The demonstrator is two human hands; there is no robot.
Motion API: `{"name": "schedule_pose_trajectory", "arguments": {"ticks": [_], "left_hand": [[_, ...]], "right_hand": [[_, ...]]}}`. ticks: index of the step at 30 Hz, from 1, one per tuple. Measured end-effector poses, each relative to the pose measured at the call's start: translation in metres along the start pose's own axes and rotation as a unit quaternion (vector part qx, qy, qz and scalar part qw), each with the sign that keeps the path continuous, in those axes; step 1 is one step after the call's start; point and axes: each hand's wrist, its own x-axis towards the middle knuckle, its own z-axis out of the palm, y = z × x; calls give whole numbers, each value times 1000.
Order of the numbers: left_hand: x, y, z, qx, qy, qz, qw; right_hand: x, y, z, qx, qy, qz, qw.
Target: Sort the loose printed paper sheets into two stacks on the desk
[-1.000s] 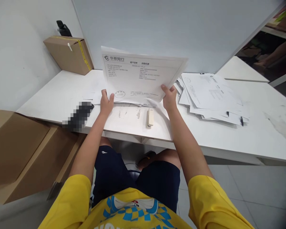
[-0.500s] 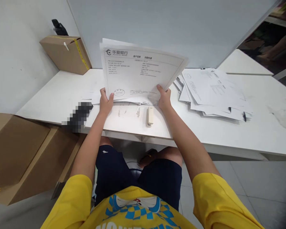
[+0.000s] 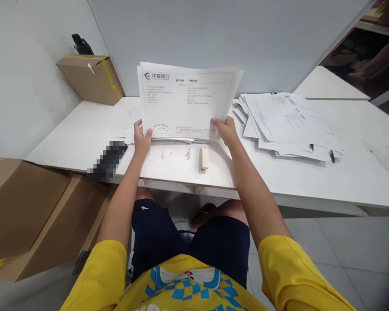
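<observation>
Holding: sheets [image 3: 188,106], gripped by left hand [image 3: 142,141] and right hand [image 3: 227,130]; clock places count from the sheets.
Sheets: held up near the middle of the view, printed face to the wearer; several, since more edges show behind the front one. A logo [image 3: 156,77] sits at the front sheet's 10 o'clock, an oval stamp [image 3: 161,128] at its 7.
Left hand: 8 o'clock, pinching the lower corner, thumb at the front edge; some fingers are hidden.
Right hand: 4 o'clock, closed on the other lower corner, thumb across the print, the rest mostly behind.
Papers [image 3: 130,137]: 8 o'clock, flat on the desk [image 3: 311,181], partly hidden by the left hand.
Stapler [image 3: 205,159]: 5 o'clock, cream, lying between the forearms, metal end towards the wearer.
Pile [image 3: 288,123]: 3 o'clock, printed pages fanned unevenly, beside the right hand.
Black thing [image 3: 108,160]: 8 o'clock, by the desk's front edge; pixelated, so its kind cannot be told.
Box [image 3: 87,77]: 9 to 10 o'clock, brown, with yellow tape [image 3: 111,79].
Cartons [image 3: 35,216]: 8 o'clock, farther out, below desk level.
Wall [image 3: 194,34]: 12 o'clock, pale.
Shirt [image 3: 100,272]: yellow, 6 o'clock, above navy shorts [image 3: 218,242].
</observation>
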Motion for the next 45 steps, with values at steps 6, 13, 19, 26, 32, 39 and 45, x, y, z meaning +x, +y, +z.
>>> {"name": "schedule_pose_trajectory", "arguments": {"ticks": [6, 13, 19, 26, 32, 39, 45], "left_hand": [[-1, 4, 0, -5, 17, -1, 1000], [-3, 5, 1, -15, 23, -4, 1000], [-3, 4, -1, -21, 15, -19, 999], [-3, 2, -2, -36, -7, -39, 999], [-4, 12, -4, -57, 7, -49, 997], [-13, 40, -5, 7, 14, 5, 1000], [-23, 53, 19, 185, -151, 122, 963]], "right_hand": [[-2, -5, 3, 23, 10, -1, 1000], [-2, -11, 2, 66, 10, 13, 998], [-1, -13, -1, 86, -14, 33, 996], [-2, -13, -2, 85, -14, 29, 996], [-10, -38, -3, 109, 8, 32, 993], [-121, -73, -90, 73, 17, 133, 988], [-281, -67, -175, 0, 64, 363, 930]]}}
